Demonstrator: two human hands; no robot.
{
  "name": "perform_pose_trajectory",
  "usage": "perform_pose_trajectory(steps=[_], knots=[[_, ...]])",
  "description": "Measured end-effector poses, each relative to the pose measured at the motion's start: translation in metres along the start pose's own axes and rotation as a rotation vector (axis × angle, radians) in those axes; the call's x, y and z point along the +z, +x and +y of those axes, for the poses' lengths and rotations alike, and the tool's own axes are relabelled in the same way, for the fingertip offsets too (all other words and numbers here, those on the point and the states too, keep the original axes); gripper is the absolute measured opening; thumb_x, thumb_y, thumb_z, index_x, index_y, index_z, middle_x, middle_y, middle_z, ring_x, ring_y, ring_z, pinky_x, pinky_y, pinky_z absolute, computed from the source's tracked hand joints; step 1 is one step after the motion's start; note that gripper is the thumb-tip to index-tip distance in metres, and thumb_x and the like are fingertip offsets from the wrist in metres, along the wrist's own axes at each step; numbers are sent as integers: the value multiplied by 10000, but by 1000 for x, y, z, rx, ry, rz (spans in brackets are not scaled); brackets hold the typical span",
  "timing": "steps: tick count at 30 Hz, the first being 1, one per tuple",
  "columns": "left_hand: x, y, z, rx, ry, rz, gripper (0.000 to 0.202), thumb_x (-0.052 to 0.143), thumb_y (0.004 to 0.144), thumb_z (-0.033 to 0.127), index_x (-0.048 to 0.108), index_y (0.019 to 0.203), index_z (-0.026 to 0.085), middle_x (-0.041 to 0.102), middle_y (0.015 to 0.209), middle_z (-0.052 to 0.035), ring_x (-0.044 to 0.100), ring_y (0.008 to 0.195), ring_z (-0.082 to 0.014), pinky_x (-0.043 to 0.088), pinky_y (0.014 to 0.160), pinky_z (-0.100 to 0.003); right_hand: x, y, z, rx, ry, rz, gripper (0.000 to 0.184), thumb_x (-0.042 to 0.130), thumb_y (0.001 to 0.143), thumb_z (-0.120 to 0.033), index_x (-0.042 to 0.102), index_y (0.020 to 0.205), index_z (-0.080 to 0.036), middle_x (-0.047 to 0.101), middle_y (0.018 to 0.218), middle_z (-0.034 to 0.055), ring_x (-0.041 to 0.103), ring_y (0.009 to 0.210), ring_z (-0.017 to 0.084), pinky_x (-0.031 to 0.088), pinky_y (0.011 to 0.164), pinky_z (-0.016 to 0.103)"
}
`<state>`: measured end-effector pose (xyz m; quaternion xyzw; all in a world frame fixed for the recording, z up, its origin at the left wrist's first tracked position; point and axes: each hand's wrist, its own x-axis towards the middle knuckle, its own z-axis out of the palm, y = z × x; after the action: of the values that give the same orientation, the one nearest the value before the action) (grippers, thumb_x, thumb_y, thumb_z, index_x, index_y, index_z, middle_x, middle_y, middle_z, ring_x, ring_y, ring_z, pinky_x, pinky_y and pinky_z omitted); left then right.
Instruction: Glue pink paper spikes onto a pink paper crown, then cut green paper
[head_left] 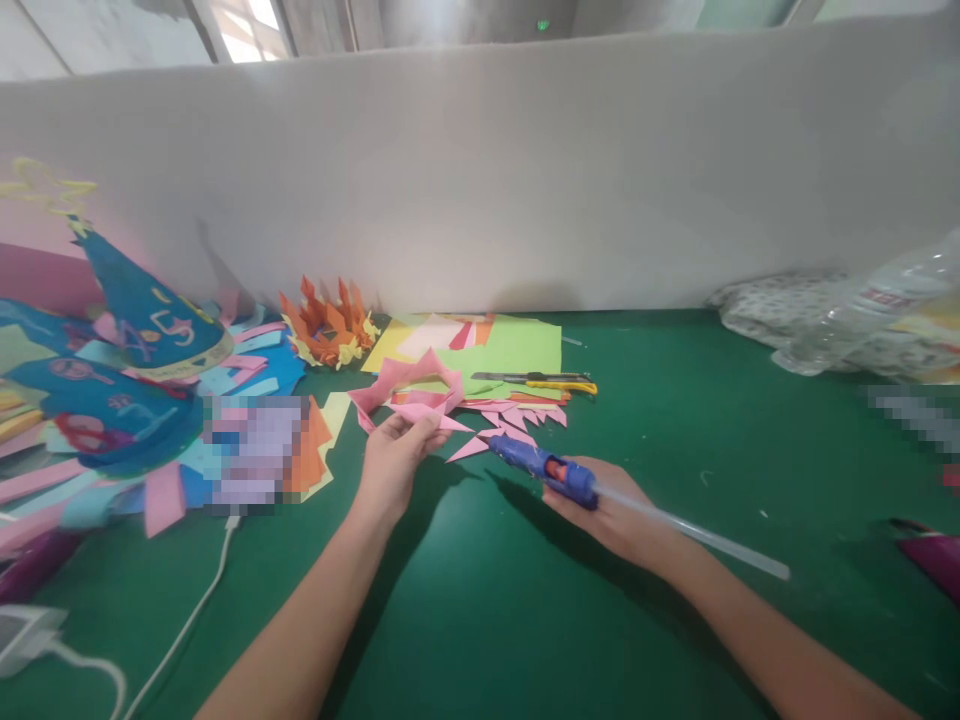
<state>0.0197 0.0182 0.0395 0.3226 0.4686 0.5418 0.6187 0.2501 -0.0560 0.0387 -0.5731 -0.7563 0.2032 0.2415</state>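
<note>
My left hand (394,460) is closed on a pink paper crown (433,372), pinching its near side with thumb and fingers. A pointed pink piece sticks out to the right from the pinch. My right hand (615,500) is wrapped round a blue hot glue gun (525,460). From the gun's rear a long clear glue stick (720,545) slants down to the right. The gun's nozzle points left, close to a loose pink paper spike (469,448); whether they touch I cannot tell. Several more pink spikes (517,418) lie behind the nozzle.
Behind the crown lie a yellow utility knife (559,382) and coloured paper sheets (525,345). An orange paper crown (330,340) stands further back. Blue cone hats (154,310) and paper strips fill the left, near a white cable (217,575). A plastic bottle (862,310) lies at right.
</note>
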Motion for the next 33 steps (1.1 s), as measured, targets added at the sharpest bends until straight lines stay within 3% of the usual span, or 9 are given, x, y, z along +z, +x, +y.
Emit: perform_pose_trajectory(steps=[3,6,10,15,21,23,26,29,33], knots=[[-1,1,3,3,-32,12,259,773,565,252,657,742,103,678,720,-36,638,629,-97,525,649,-201,-5,1,9,35,88,73,304,551,778,-498,597,862,-210,657,757,35,606,676,187,471,600,271],[-4,4,4,45,-71,39,267,782,553,245,643,739,113,657,687,-4,632,621,-86,528,669,-202,-14,4,26,203,349,256,433,634,713,-499,529,1008,-200,649,753,25,586,570,156,480,525,266],[-8,7,5,153,-57,45,287,789,558,253,624,753,122,647,679,13,626,615,-79,530,676,-210,-32,9,52,378,591,360,436,626,689,-557,551,871,-168,612,649,16,557,493,132,478,498,266],[-15,11,10,227,38,76,309,762,606,312,621,813,132,667,719,-9,641,641,-107,520,635,-218,-56,7,83,543,208,246,451,538,739,-591,668,747,-159,684,730,74,606,619,188,438,542,269],[-20,10,27,371,187,116,292,732,636,337,623,816,134,674,719,-21,640,642,-123,515,647,-233,-68,3,102,516,-197,80,467,464,781,-579,723,809,-191,708,761,74,630,657,238,422,546,291],[-23,13,36,444,261,131,276,712,653,346,621,811,139,673,729,-25,644,654,-136,518,651,-249,-71,3,89,513,-364,65,474,453,789,-573,712,710,-184,688,679,87,606,582,233,384,491,290],[-26,22,51,520,425,114,243,671,681,347,615,807,147,676,748,-31,651,689,-162,521,683,-289,-74,6,47,494,-570,140,499,423,810,-572,679,619,-190,647,577,84,566,502,220,333,450,287],[-27,34,66,561,677,165,188,636,689,312,618,777,147,668,720,-29,642,692,-170,507,685,-294,-63,21,-7,160,-380,105,325,460,845,-466,692,803,-243,700,856,48,626,734,215,422,576,282],[-26,44,75,606,820,188,125,575,703,263,617,769,165,665,721,-8,630,695,-161,489,672,-272,-22,67,-54,-176,-174,9,278,443,888,-291,614,1106,-278,655,1086,23,597,954,198,447,772,311]])
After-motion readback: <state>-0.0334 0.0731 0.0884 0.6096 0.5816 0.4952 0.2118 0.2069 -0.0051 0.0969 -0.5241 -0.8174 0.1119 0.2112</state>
